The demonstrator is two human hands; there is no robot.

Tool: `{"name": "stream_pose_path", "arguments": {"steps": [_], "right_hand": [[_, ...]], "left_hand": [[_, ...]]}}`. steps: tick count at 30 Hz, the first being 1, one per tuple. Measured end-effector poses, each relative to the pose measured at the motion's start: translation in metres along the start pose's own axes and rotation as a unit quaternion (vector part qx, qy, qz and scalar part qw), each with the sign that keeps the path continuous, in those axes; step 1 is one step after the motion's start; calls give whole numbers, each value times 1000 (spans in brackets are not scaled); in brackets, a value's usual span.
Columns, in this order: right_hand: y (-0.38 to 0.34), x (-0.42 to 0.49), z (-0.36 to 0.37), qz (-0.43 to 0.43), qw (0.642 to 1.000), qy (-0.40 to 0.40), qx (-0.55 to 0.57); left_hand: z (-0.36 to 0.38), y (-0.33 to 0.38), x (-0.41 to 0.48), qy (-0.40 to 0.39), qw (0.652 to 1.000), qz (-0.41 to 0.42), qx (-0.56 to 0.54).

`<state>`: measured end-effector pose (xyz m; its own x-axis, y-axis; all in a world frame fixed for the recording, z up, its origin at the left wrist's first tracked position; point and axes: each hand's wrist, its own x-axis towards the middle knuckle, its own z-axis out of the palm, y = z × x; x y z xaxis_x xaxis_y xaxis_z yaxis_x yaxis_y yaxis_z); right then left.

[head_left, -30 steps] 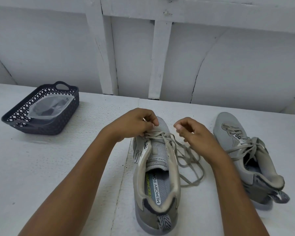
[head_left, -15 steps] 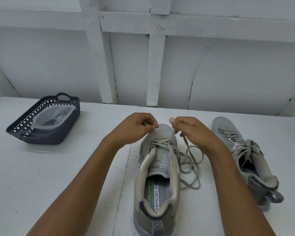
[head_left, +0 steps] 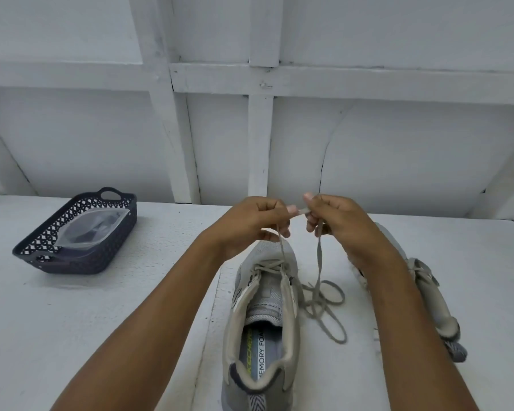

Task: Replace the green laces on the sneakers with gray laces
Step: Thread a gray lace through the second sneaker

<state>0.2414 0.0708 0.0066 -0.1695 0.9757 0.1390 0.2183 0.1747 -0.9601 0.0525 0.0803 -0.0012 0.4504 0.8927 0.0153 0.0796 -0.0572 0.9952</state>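
Note:
A grey sneaker stands in front of me, toe pointing away, laced only through its lowest eyelets. Its grey lace rises from the toe end to both hands, and the slack lies looped on the table to the sneaker's right. My left hand and my right hand are raised above the toe, close together, each pinching the lace near its tips. A second grey sneaker, laced, lies on the right, mostly hidden behind my right forearm.
A dark woven plastic basket holding a clear plastic bag sits at the left of the white table. A white panelled wall rises right behind the table.
Both hands rose from the sneaker's toe and came together, drawing the lace ends up off the shoe. The camera tilted upward.

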Motion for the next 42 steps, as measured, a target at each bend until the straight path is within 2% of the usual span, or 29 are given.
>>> {"name": "stream_pose_path", "arguments": {"steps": [3,5,7,9,11,13,16,19,23,27,30,33,37,39,42], "right_hand": [[-5,-2,-5,-15,998,33,43],[-8,-2,-7,-25,996,49,65],[-11,-3,-7,-27,996,49,68],[-12,-3,-5,-18,998,32,53],[-12,-3,-1,-4,999,5,37],[-11,-3,3,6,999,-28,18],[-11,-4,6,10,999,-52,6],[-12,-5,4,-5,999,-26,21],[-8,-3,-3,-19,998,13,50],[2,-3,6,-9,999,-12,30],[7,-5,8,37,997,-61,18],[8,-8,6,79,990,-104,-55],[0,-7,8,43,990,-75,-112],[-7,-5,7,8,995,-38,-87],[-17,-1,1,-12,996,-28,-81]], "left_hand": [[-1,-6,5,96,987,-24,128],[-4,-12,10,151,951,-55,265],[-9,-16,12,164,906,-77,383],[-10,-15,9,144,889,-53,431],[-8,-8,4,100,922,-2,375],[-1,3,-3,54,964,32,257],[2,10,-5,34,979,67,189],[-3,5,-2,91,980,77,160],[-18,-7,2,220,964,29,148],[-27,-23,2,266,944,-26,196],[-34,-28,1,339,920,-19,197],[-41,-31,-2,402,897,-10,182],[-40,-35,-3,408,896,9,174],[-41,-37,-3,365,917,0,161],[-40,-39,-5,281,933,-20,222]]}}
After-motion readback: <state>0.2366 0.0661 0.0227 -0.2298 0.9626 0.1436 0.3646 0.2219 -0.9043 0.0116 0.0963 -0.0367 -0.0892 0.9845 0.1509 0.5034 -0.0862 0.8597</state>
